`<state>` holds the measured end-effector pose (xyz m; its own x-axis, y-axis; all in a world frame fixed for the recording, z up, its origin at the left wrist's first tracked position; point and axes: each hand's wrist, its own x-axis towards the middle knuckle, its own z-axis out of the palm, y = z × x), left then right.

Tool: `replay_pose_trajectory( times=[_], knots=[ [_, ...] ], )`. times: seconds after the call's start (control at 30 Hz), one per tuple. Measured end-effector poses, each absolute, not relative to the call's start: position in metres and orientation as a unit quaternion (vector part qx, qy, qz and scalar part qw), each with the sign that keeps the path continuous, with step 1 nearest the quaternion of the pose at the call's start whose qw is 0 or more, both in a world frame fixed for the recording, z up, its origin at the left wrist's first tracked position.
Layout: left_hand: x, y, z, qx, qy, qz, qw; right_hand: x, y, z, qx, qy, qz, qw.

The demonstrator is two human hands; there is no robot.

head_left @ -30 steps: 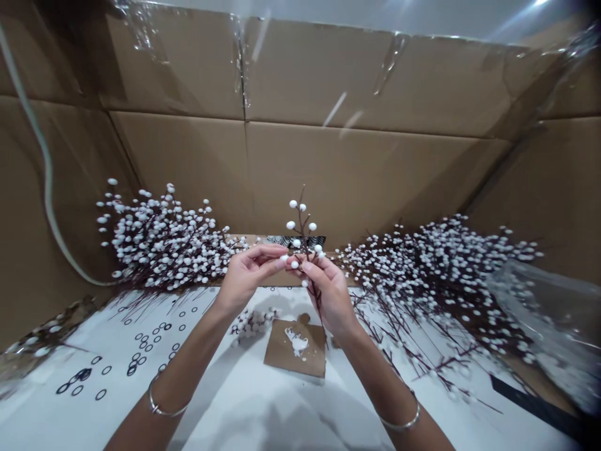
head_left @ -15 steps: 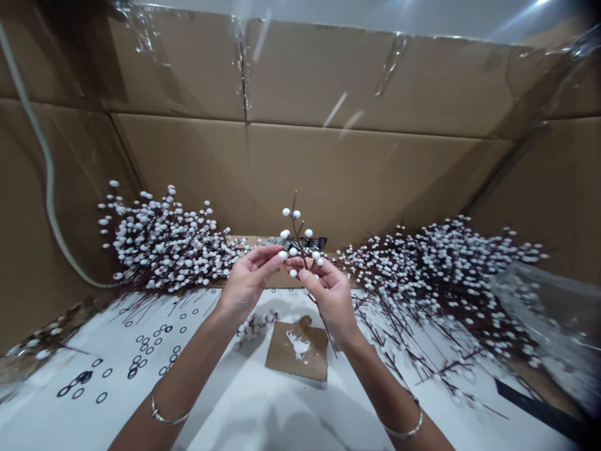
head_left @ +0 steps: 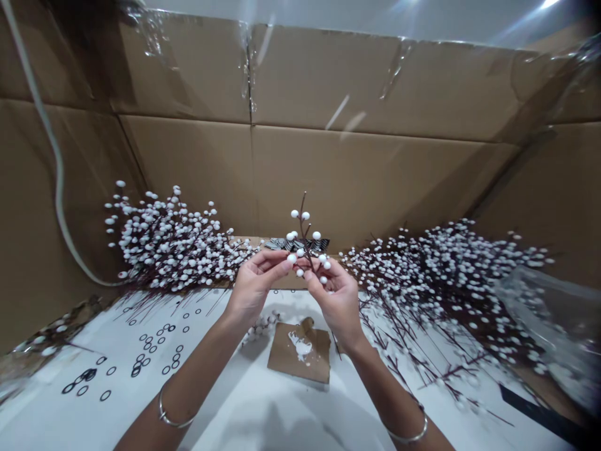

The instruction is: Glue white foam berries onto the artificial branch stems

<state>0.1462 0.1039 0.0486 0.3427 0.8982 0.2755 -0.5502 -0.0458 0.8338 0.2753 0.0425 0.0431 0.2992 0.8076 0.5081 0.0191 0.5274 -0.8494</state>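
Note:
Above the table, my right hand (head_left: 337, 304) is closed around the dark brown stem of an artificial berry branch (head_left: 307, 241), which stands upright with several white berries on its twigs. My left hand (head_left: 253, 285) has thumb and fingers pinched at a white berry (head_left: 292, 258) on the branch's left side. The fingertips of both hands nearly meet behind the branch, partly hidden by berries. Below them lies a cardboard square (head_left: 286, 371) with a smear of white paste (head_left: 300, 346). A small heap of loose white berries (head_left: 267, 321) sits partly behind my left wrist.
Piles of white-berried branches stand at the left (head_left: 169, 241) and right (head_left: 436, 269). Black rings (head_left: 148, 346) are scattered over the white tabletop (head_left: 244, 401). Clear plastic (head_left: 558, 313) lies far right. A cardboard wall (head_left: 366, 175) encloses the back; a pale cable (head_left: 59, 188) hangs left.
The view has shifted slightly, moving the scene a little to the right. Both hands keep their grip, and the branch has turned slightly, with its berries sitting differently around the stem.

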Motion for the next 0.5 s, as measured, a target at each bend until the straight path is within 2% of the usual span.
replay_pose_trajectory(
  times=[0.5],
  knots=[
    [0.1474,0.0987,0.0487,0.540,0.197,0.582,0.575,0.2746,0.0386,0.0458,-0.410,-0.527,0.263,0.697]
  ],
)
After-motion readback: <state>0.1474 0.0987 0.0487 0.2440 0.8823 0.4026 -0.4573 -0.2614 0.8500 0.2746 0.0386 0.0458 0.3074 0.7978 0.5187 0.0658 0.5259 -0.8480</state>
